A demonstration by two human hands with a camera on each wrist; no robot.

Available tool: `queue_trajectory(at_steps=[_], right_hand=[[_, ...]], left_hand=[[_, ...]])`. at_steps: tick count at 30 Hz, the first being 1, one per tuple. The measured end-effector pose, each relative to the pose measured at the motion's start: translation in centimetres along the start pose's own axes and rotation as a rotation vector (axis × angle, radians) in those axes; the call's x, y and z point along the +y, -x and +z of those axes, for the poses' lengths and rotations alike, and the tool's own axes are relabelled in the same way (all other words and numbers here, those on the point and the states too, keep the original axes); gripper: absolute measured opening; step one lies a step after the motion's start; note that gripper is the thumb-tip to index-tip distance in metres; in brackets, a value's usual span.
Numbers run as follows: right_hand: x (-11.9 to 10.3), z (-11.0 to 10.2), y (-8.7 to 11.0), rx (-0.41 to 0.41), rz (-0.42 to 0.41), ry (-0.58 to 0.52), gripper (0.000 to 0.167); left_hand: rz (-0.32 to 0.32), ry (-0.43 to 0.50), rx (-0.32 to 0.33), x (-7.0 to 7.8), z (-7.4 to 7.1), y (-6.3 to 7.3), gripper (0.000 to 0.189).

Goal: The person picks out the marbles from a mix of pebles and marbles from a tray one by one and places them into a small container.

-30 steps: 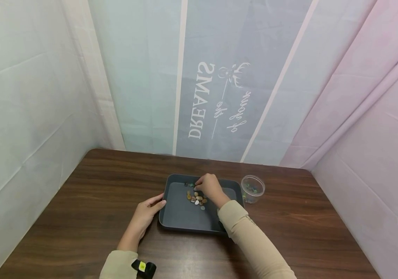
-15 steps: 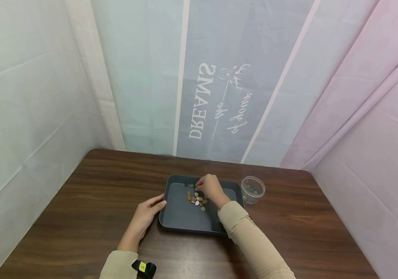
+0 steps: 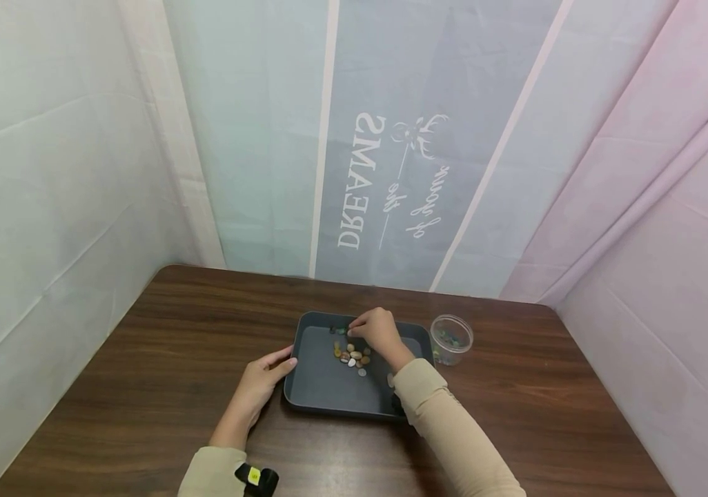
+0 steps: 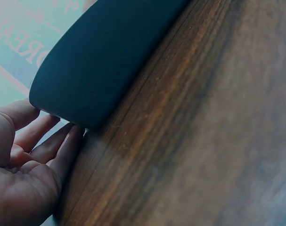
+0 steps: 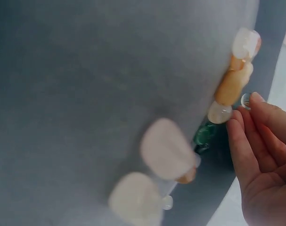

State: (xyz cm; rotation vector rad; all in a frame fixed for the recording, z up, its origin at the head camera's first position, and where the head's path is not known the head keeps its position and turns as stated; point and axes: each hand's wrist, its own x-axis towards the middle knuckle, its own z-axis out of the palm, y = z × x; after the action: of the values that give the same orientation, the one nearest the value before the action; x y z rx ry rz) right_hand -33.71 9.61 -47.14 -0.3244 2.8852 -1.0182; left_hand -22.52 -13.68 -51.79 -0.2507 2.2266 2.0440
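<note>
A dark grey tray [image 3: 329, 393] lies on the table. My left hand [image 3: 256, 383] grips its left edge, thumb at the rim and fingers against the outer wall; the left wrist view shows that hand [image 4: 34, 160] at the tray's corner [image 4: 91, 70]. Over the tray's far side, my right hand [image 3: 379, 333] pinches a small clear glass bead [image 5: 246, 100] between thumb and fingertips. Close to those fingers are green glass beads [image 5: 205, 134] and a tan pebble [image 5: 231, 87]. Brown, yellow and white pebbles [image 3: 354, 355] cluster mid-tray.
Right of the tray stands a clear plastic tub [image 3: 451, 339] with greenish beads inside. The dark wood table [image 3: 546, 407] ends at a curtain [image 3: 267, 138] behind, with pale cloth on both sides. A black wrist camera [image 3: 257, 478] sits at the left cuff.
My right hand has shifted slightly up and right within the far part of the tray. A pale pebble beside the right wrist has come into view. The left hand keeps its hold.
</note>
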Motion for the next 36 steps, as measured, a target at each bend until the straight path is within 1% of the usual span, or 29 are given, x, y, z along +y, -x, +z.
queue_trajectory(at_steps=[4, 10, 15, 18, 20, 23, 26, 28, 32, 33, 36], right_hand=[[-0.5, -0.9, 0.2, 0.021, -0.001, -0.041, 0.007], [-1.3, -3.0, 0.7, 0.063, 0.003, -0.068, 0.01], [-1.5, -5.1, 1.4, 0.13, 0.003, -0.078, 0.017], [-1.1, -6.8, 1.8, 0.161, 0.019, -0.076, 0.021], [-0.6, -8.0, 2.2, 0.172, 0.04, -0.076, 0.024], [0.7, -10.1, 3.1, 0.195, 0.092, -0.106, 0.028], [2.4, -12.1, 4.1, 0.23, 0.133, -0.142, 0.032], [3.7, -13.2, 4.7, 0.263, 0.146, -0.138, 0.036], [6.0, -14.5, 5.9, 0.304, 0.16, -0.125, 0.041], [6.5, -14.6, 6.2, 0.314, 0.163, -0.105, 0.042], [7.9, -14.7, 6.9, 0.32, 0.184, -0.1, 0.043]], left_hand=[[-0.004, -0.003, 0.003, 0.0, 0.0, 0.0, 0.047], [-0.01, -0.004, 0.006, -0.1, 0.1, 0.0, 0.048], [-0.007, -0.007, -0.003, 0.0, 0.2, 0.0, 0.049], [-0.01, -0.01, -0.006, 0.1, 0.1, 0.0, 0.049], [-0.013, -0.011, -0.009, 0.2, 0.1, 0.0, 0.049], [-0.015, -0.009, -0.016, 0.2, 0.2, -0.1, 0.049], [-0.015, -0.013, -0.012, 0.2, 0.2, -0.1, 0.049], [-0.017, -0.016, -0.005, 0.1, 0.2, -0.2, 0.048], [-0.02, -0.018, 0.004, 0.1, 0.1, -0.2, 0.048], [-0.02, -0.017, 0.004, 0.1, 0.1, -0.2, 0.048], [-0.02, -0.015, -0.001, 0.1, 0.1, -0.2, 0.047]])
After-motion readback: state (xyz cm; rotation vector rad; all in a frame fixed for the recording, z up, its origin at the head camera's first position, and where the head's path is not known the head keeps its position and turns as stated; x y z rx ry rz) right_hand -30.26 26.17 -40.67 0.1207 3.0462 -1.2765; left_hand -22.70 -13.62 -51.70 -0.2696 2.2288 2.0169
